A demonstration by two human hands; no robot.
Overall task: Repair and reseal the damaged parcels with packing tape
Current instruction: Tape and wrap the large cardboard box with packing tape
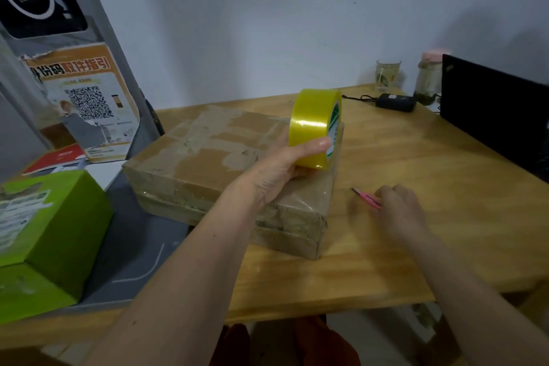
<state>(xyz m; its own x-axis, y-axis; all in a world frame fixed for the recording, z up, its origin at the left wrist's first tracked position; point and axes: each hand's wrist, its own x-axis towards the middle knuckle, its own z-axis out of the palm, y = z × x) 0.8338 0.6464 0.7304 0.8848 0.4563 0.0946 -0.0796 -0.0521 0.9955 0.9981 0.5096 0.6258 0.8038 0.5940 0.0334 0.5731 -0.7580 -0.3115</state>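
Tape roll (315, 125), gripped upright in my left hand (277, 169), rests on the parcel (214, 157) while my right hand (399, 205) pinches a pink cutter (367, 196).

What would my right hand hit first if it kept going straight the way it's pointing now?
Most likely the pink box cutter on the wooden table: the right hand points up-left and its fingers already seem to reach the handle, though blur hides actual contact.

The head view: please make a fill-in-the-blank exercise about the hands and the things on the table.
1. The left hand grips a roll of ____ tape.
2. The roll is held above the ____ parcel.
3. The right hand reaches the ____ cutter on the wooden table.

Missing words: yellow; brown; pink
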